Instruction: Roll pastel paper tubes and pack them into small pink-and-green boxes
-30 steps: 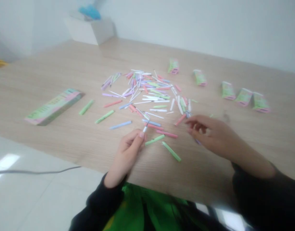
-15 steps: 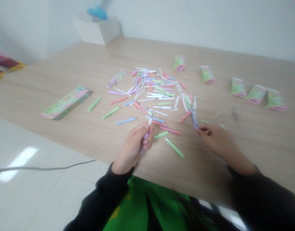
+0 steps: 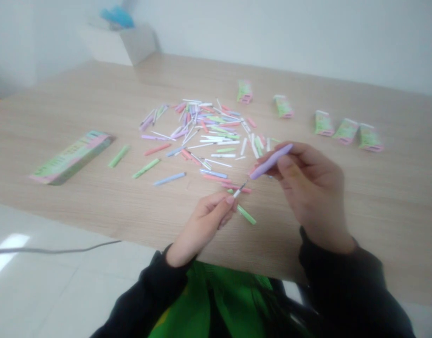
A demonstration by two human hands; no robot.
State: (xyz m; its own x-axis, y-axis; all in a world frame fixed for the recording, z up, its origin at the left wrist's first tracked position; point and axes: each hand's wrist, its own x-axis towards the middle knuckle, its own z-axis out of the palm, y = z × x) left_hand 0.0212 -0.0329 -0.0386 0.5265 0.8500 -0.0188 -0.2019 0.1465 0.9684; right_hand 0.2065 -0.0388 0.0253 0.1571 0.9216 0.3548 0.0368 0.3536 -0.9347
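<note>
My left hand is closed on a pen, whose white front end and dark metal tip stick out past the thumb; the rest of it is hidden in the fingers. Just above that tip, my right hand pinches a purple pen cap between thumb and fingers. Cap and tip are close together but apart. Below and behind the hands lie a green cap and a red cap. Farther back spreads a heap of white refills and pastel pen parts.
A long pastel box lies on the wooden table at left, near several loose green and blue pieces. Several small green-pink boxes stand at the back right. A white box with blue stuff on top stands at the back left.
My right hand has lifted the purple cap off the table and brought it left, near the left hand. The pen in my left hand now points more to the right. The view has shifted slightly right.
</note>
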